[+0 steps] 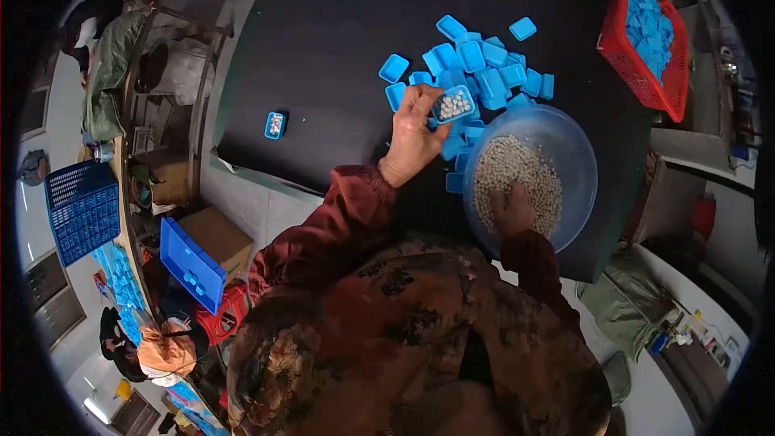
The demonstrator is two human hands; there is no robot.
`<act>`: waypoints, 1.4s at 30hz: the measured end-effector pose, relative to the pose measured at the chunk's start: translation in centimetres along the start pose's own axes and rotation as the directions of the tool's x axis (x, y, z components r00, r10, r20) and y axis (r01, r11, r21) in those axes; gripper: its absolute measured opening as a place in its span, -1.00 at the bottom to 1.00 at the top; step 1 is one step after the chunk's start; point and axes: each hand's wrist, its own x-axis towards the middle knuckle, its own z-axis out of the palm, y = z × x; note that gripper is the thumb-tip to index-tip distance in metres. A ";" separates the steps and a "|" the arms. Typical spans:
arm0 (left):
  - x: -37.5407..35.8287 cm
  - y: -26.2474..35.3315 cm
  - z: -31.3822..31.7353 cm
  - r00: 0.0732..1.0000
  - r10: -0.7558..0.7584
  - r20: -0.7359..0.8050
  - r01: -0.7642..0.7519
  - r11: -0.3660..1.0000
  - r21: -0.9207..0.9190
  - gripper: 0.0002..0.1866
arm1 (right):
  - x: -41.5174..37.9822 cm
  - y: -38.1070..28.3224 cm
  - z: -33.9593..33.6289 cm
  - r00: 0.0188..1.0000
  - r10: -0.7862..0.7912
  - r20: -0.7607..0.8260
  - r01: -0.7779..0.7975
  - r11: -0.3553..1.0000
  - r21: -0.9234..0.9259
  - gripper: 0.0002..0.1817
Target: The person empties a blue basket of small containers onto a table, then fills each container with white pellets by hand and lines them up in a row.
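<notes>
The small blue boxes [484,73] look like smooth plastic. The bowl [577,153] is clear bluish plastic with some gloss. The tabletop [323,48] is matt black. The red basket [626,56] is plastic lattice.

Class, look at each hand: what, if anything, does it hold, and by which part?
Left hand pinches a small filled blue box by its near edge. Right hand rests in the bowl's pellets; any grip cannot be told.

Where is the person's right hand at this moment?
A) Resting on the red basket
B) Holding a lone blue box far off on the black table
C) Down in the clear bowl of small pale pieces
C: the right hand is sunk among the pale pieces inside the clear bowl, while the left hand holds a small blue box.
</notes>
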 end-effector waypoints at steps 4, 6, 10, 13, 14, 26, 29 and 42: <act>2.1 -3.2 -3.2 0.989 -0.120 -0.081 0.122 0.992 0.015 -0.54 | 0.3 0.8 0.8 0.999 -0.034 -0.031 0.034 0.999 0.010 -0.60; 3.2 -6.0 -5.3 0.958 -0.236 -0.161 0.247 0.968 0.050 -0.57 | 0.6 0.9 1.0 0.995 0.058 0.077 -0.055 0.998 -0.038 -0.66; 5.1 -15.7 -10.7 0.905 -0.204 -0.372 0.350 0.856 0.381 -0.56 | -0.1 4.0 2.8 0.956 -0.291 -0.017 0.287 0.950 -0.122 -0.72; 7.8 -21.4 -14.0 0.832 -0.253 -0.494 0.482 0.771 0.417 -0.61 | -0.2 3.9 3.1 1.000 -0.003 -0.006 0.002 0.989 -0.146 -0.75; 8.6 -23.4 -14.8 0.803 -0.308 -0.510 0.544 0.728 0.418 -0.60 | -0.1 2.7 2.7 0.998 0.053 -0.031 -0.056 0.992 -0.116 -0.75; 19.5 -11.4 -12.4 0.707 -0.705 0.053 0.504 0.450 -0.738 -0.26 | 0.7 -0.1 1.2 0.979 0.198 0.049 -0.187 0.967 -0.175 -0.74; 26.6 -10.0 -10.1 0.697 -0.677 0.237 0.407 0.101 -0.908 -0.25 | 1.3 -0.5 0.2 0.941 0.287 0.177 -0.265 0.954 -0.142 -0.74; 44.8 -21.0 -9.6 0.829 -0.555 0.065 0.202 0.188 -0.961 -0.70 | 0.1 1.8 2.6 0.966 -0.215 -0.144 0.179 0.958 -0.226 -0.74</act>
